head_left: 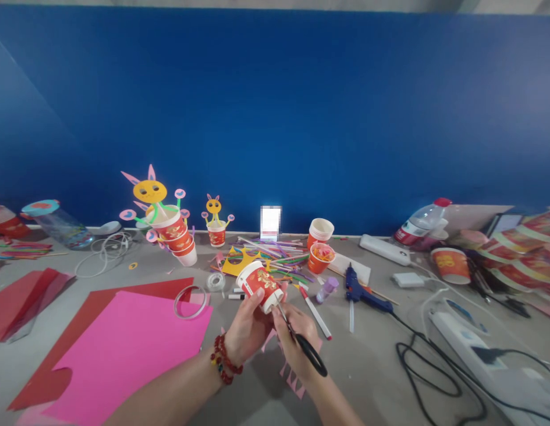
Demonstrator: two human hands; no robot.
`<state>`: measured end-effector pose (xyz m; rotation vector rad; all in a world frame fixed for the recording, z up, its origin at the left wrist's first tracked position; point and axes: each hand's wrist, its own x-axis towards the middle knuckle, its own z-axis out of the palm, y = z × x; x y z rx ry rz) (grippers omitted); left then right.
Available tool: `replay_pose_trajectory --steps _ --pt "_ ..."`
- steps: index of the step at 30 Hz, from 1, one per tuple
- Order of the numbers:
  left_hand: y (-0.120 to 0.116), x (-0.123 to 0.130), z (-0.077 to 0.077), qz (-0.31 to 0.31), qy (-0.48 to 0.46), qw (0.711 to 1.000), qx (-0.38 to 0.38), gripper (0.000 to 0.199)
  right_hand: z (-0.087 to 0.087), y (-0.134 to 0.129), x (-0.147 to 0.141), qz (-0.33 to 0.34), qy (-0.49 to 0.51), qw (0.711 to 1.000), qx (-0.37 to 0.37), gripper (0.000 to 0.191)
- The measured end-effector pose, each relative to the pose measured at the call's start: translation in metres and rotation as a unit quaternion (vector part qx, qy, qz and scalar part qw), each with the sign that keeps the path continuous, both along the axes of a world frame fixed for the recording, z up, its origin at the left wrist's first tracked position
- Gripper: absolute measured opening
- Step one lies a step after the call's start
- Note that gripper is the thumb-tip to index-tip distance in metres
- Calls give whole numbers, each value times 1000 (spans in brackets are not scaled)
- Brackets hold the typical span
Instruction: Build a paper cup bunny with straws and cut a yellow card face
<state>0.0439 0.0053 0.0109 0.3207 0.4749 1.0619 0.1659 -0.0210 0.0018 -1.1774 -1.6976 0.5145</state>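
At the middle front of the table, my left hand (250, 325) is wrapped round a red-and-white paper cup (262, 283) with a gold pattern. The cup lies tilted, its base turned toward me. In my right hand (296, 331) is a pair of scissors with black handles (311, 354); the metal blades (281, 309) reach the cup's base. Whether the tips have gone through the base, I cannot tell. Under my hands lie pink paper scraps cut in zigzags (295, 383). Behind the cup is a yellow paper crown shape (239, 260).
Pink paper sheets (137, 349) cover the left front. Cup figures with animal faces (150, 191) stand behind them. To the right lie a marker (317, 313), a blue glue gun (363, 291) with its black cable, and a power strip (474, 349). Coloured pipe cleaners (288, 254) lie at the back.
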Motion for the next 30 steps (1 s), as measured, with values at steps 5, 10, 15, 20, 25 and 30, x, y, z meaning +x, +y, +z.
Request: replay_pose_trajectory --steps 5,10,15,20,25,30 --pt "-2 -1 -3 -55 12 998 24 45 -11 -4 -7 0 140 984 -114 44" --pt "-1 -2 -5 -84 11 996 23 40 -16 -2 -10 19 246 952 -180 46" --pt "1 -2 -1 -76 16 997 22 44 -16 2 -6 49 252 946 -200 46" --pt "4 -1 7 -76 26 997 2 49 -17 3 -2 47 212 954 -207 47" --pt "3 -1 12 -49 47 998 -18 44 -10 1 0 26 85 990 -105 45" --pt "4 -1 9 -14 51 998 -33 36 -2 2 2 22 -21 999 21 41"
